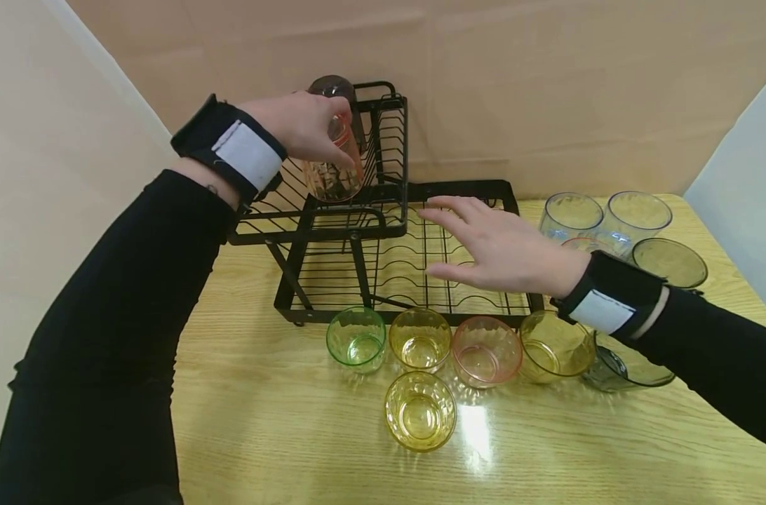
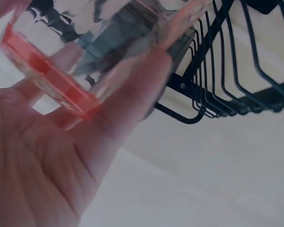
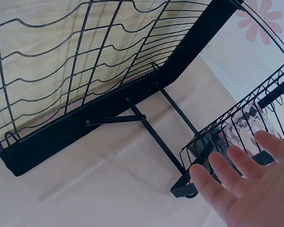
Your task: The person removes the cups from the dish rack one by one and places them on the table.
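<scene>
My left hand (image 1: 301,126) grips a clear pink drinking glass (image 1: 332,179) from above, fingers and thumb around its sides. In the left wrist view, the glass's thick pink end (image 2: 47,71) lies near the palm. This glass is at the raised upper tier (image 1: 392,228) of a black wire dish rack; whether it rests on the wires I cannot tell. Just behind it stands a dark grey glass (image 1: 332,85), partly hidden by the hand. My right hand (image 1: 503,245) hovers over the lower tier (image 1: 414,273), fingers extended, holding nothing.
Along the rack's front edge stand a green glass (image 1: 356,340), a pink glass (image 1: 486,354) and several yellow ones, with one yellow glass (image 1: 420,412) nearer. More glasses, including a blue-rimmed one (image 1: 638,210), stand at right, partly behind my right arm. Walls enclose the table.
</scene>
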`<state>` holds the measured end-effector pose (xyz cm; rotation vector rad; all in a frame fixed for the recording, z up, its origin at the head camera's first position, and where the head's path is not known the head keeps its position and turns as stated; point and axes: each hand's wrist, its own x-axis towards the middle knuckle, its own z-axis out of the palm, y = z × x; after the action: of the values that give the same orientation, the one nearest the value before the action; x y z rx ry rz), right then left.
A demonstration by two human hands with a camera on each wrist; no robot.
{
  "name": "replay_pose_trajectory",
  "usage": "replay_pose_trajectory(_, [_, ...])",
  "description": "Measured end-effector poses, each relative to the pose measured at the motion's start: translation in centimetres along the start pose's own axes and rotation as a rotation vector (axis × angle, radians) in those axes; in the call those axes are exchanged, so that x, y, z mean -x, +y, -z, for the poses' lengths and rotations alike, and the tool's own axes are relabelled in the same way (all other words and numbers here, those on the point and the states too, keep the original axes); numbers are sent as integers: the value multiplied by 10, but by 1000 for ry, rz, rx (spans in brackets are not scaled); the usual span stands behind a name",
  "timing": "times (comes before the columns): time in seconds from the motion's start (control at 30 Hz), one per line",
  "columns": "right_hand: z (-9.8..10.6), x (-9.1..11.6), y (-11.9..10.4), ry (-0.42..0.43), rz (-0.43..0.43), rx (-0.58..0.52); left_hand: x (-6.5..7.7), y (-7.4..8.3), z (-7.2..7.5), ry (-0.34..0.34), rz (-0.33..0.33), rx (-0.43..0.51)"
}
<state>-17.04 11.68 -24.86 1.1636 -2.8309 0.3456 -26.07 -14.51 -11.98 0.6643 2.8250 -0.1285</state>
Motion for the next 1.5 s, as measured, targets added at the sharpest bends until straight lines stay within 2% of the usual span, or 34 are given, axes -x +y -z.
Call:
replay_pose_trajectory(0.17, [-4, 2, 0, 4, -5, 6, 0, -4, -1, -1, -21, 28])
replay_pose_trajectory(0.37, [-7, 11, -1, 27, -4, -8, 8, -14, 1, 24, -56, 158])
replay_pose_trajectory(0.57, [-12, 25, 0, 95, 21, -38, 19, -21, 5, 105, -81, 305])
replay_pose_trajectory(0.73, [-13, 37, 2, 157, 27, -70, 25, -21, 9, 178, -106, 385])
replay_pose_trajectory(0.83, [-13, 44, 4, 181, -11, -101, 27, -19, 11, 206, -126, 479])
replay_pose_trajectory(0.97, [-12, 50, 6, 229, -52, -145, 30, -14, 13, 234, -164, 662])
replay_pose_trajectory(1.1, [-8, 53, 8, 333, -28, -208, 33, -5, 8, 283, -231, 865])
replay_pose_trajectory(1.2, [-4, 54, 9, 439, 8, -268, 36, 7, 4, 315, -299, 1020])
replay_pose_trajectory(1.37, [6, 53, 6, 662, 81, -373, 41, 38, 0, 313, -406, 1231])
replay_pose_trajectory(1.5, [11, 51, -2, 855, 121, -492, 46, 66, -7, 292, -461, 1332])
